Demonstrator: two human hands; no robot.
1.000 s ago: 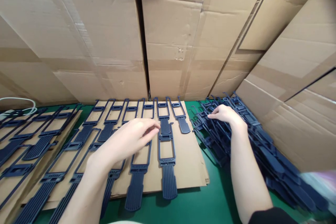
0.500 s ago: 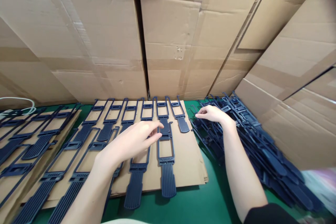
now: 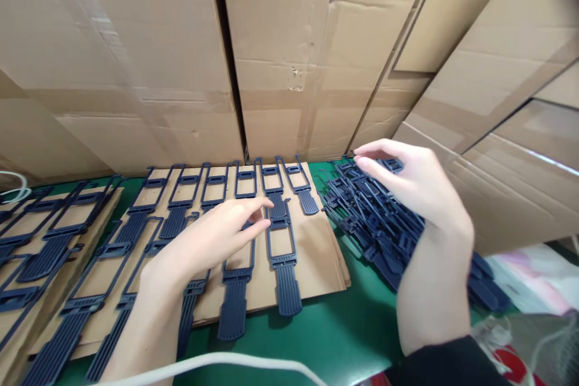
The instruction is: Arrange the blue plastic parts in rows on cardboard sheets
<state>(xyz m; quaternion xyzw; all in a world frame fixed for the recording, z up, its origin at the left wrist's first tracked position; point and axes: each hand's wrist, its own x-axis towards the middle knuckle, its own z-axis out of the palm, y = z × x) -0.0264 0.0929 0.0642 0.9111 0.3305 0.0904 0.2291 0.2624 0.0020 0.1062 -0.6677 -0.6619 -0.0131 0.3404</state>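
Note:
Rows of dark blue plastic frames with ribbed paddle ends lie on a flat cardboard sheet. My left hand hovers over them, thumb and fingers apart and holding nothing. Its fingertips are nearest to one frame in the front row, and whether they touch it I cannot tell. To the right, a tangled pile of the same frames lies on the green table. Above this pile is my right hand, with a gap between thumb and fingers and nothing visible in them. My right forearm hides part of the pile.
Large cardboard boxes form a wall behind the green table and along its right side. A second cardboard sheet with frames lies at the left. A white cable crosses the bottom. Plastic bags are at the lower right.
My right hand has risen from the pile's left edge and moved right, its fingers wider apart. My left hand stays over the front row. The view has shifted slightly.

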